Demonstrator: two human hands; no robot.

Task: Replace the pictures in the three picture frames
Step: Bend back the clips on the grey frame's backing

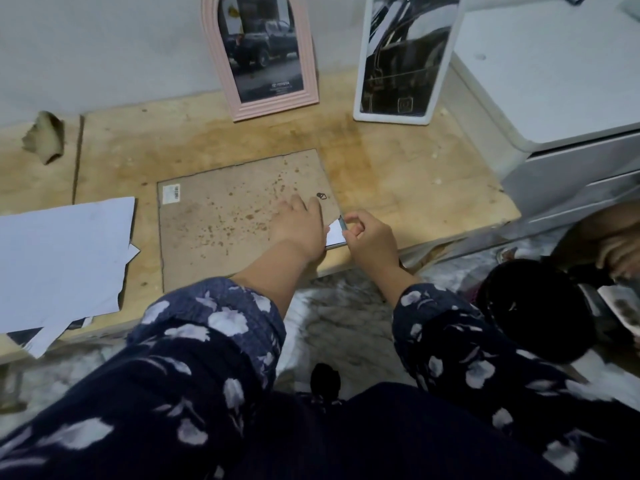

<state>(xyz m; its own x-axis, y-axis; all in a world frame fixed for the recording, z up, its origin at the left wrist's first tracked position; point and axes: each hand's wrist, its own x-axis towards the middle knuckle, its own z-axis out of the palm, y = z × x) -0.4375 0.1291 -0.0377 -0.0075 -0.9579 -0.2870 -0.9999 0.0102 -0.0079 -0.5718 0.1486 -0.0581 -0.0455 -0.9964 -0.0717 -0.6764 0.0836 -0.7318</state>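
Note:
A large picture frame (221, 216) lies face down on the wooden table, its stained brown backing board up. My left hand (299, 225) presses flat on the board near its right edge. My right hand (369, 237) pinches the frame's right corner, where a white picture edge (335, 232) and a thin metal rim show. A pink arched frame (277, 98) with a dark truck picture leans on the wall. To its right stands a white rectangular frame (363, 64) holding a dark picture.
White paper sheets (62, 258) lie at the table's left, over the front edge. A white printer (554, 81) fills the right side. A torn brown scrap (45, 136) sits far left. Another person's hand (620, 254) and a black object (533, 306) are at the lower right.

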